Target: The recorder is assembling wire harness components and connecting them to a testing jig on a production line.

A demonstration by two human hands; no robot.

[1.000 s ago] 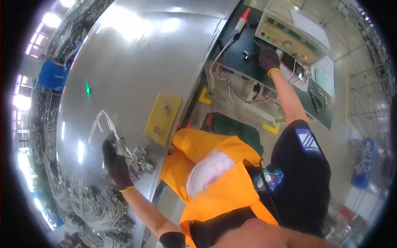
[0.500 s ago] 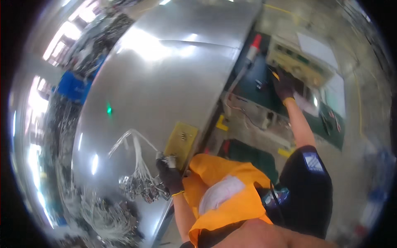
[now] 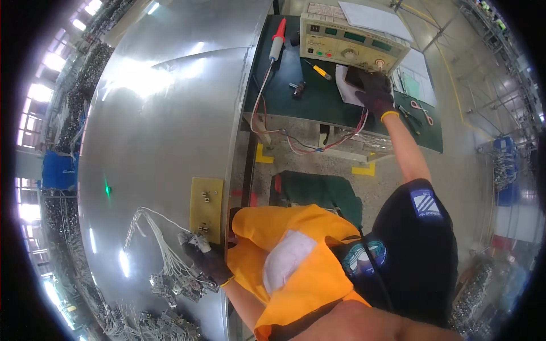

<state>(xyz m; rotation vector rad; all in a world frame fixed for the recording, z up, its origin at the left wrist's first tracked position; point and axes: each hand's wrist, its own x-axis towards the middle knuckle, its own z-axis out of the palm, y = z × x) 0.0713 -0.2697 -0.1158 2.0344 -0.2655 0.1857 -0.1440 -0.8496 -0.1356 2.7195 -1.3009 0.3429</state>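
My left hand [image 3: 206, 258], in a dark glove with a yellow cuff, is closed around a white connector [image 3: 196, 241] with thin wires. It is beside a brass-coloured plate [image 3: 206, 206] carrying small metal fittings. White wires [image 3: 162, 241] loop from that hand to a cluster of metal-ended connectors [image 3: 179, 287] on the metal table. Across the gap, my gloved right hand [image 3: 375, 94] reaches over the green bench, fingers stretched towards the tester's front. Beneath and beside the fingers lies a dark flat object [image 3: 354, 77] on a white sheet [image 3: 344, 91]; the fingertips are partly hidden.
A beige bench tester [image 3: 350, 45] stands at the back of the green bench [image 3: 270, 94]. A red-tipped probe [image 3: 278, 40], yellow-handled screwdriver [image 3: 321, 71], scissors [image 3: 422, 112] and cutters [image 3: 409, 119] lie there. Red and white leads [image 3: 307, 149] droop over its front edge. A green stool [image 3: 318, 190] stands below.
The view has swung, shifting the scene left. My right hand has moved rightwards from beside the screwdriver to the dark flat object. My left hand keeps its hold on the connector.
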